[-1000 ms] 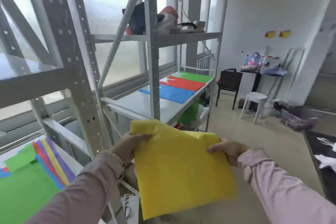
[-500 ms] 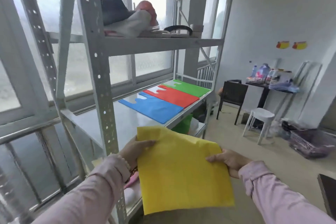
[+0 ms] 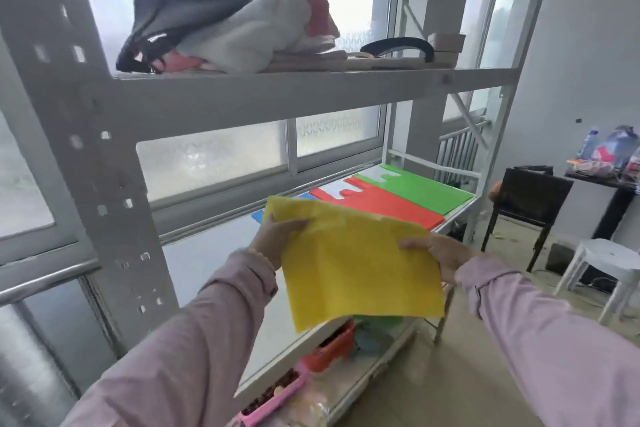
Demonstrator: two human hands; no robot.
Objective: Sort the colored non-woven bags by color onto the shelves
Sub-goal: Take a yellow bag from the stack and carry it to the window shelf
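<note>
You held the yellow bag point(image 3: 360, 263) with both hands: your left hand point(image 3: 277, 239) was closed on its upper left corner, thumb lying across the front face, and your right hand point(image 3: 440, 253) pinched its right edge, fingers over the front and the rest behind. The bag hung flat and tilted between the two grips, its lower edge drooping free below them, above the front lip of the middle shelf point(image 3: 214, 260). Just beyond your left grip, a blue bag point(image 3: 258, 215) lay on that shelf, mostly hidden behind the yellow one, so only a sliver of it showed. Past the top edge of the yellow bag a red bag point(image 3: 384, 204) lay flat, and farther out beside it a green bag point(image 3: 426, 189), the two overlapping slightly at their edges. The shelf to the left of your left hand was bare. Below your grips, under the shelf, sat a red bin point(image 3: 332, 347) and a pink tray point(image 3: 273, 399); their contents were too blurred to tell. Above your hands, on the upper shelf point(image 3: 311, 90), lay a heap of dark, grey and pink cloth point(image 3: 221, 21). Well off to the right of your right hand stood a dark chair point(image 3: 530, 198) and a white stool point(image 3: 609, 263).
</note>
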